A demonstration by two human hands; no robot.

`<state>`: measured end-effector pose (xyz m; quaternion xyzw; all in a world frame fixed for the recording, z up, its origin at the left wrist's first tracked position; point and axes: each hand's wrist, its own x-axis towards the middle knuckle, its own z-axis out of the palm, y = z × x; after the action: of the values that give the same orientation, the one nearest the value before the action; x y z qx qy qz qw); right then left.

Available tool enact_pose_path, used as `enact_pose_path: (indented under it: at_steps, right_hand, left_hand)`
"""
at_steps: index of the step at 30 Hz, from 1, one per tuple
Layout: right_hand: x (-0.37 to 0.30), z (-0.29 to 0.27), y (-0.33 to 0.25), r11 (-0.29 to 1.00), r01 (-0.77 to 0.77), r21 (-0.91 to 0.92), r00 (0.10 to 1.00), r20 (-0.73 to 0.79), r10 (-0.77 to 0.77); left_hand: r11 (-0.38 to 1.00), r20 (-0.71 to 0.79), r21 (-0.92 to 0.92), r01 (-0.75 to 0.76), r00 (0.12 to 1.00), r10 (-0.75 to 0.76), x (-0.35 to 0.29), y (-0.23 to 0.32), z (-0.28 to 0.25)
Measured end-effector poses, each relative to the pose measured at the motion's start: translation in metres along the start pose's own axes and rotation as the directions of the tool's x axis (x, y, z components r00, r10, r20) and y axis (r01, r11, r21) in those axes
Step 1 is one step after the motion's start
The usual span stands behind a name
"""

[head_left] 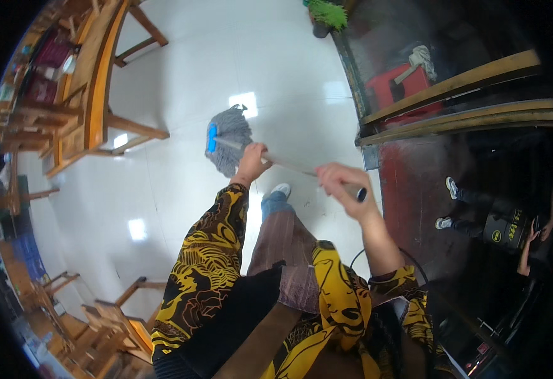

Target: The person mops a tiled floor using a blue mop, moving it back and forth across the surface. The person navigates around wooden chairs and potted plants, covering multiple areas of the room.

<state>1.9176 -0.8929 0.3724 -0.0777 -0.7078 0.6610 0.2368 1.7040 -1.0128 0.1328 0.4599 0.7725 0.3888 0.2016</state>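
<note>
A string mop with a grey head (233,136) and a blue clamp rests on the shiny white floor ahead of me. Its pale metal handle slants back toward my right side. My left hand (252,163) is closed round the handle's lower part, close to the mop head. Higher up, by the dark open end of the tube, my right hand (345,185) wraps the same handle. The mop strands are spread to the right of the blue clamp. One of my shoes (281,189) shows just below my left hand.
Wooden tables (103,82) and benches line the left, their legs reaching onto the floor. A wooden chair (121,322) stands at lower left. Right of me, dark glass with wooden rails (460,123) reflects a person. A potted plant (328,16) stands at the far end.
</note>
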Motion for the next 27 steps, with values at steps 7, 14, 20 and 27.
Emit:
enact_pose_path:
  at_steps: [7, 14, 20, 27]
  right_hand:
    - [-0.004, -0.048, -0.008, 0.992, -0.106, 0.066, 0.972, -0.203, 0.117]
    - [-0.044, -0.078, -0.026, 0.996, -0.093, -0.016, 0.888, -0.453, 0.076]
    - [-0.086, -0.089, -0.035, 0.981, -0.155, -0.113, 0.787, -0.615, 0.053]
    - [-0.142, -0.075, -0.029, 0.972, -0.196, -0.128, 0.543, -0.84, -0.001]
  left_hand:
    - [0.995, 0.194, 0.033, -0.089, 0.978, 0.081, 0.056, 0.009, 0.056]
    - [0.984, 0.324, -0.01, -0.177, 0.931, 0.17, 0.096, 0.064, 0.121]
    - [0.943, 0.482, -0.076, -0.323, 0.816, 0.319, 0.123, 0.096, 0.187]
    - [0.879, 0.759, -0.078, -0.471, 0.544, 0.359, 0.131, 0.148, 0.239]
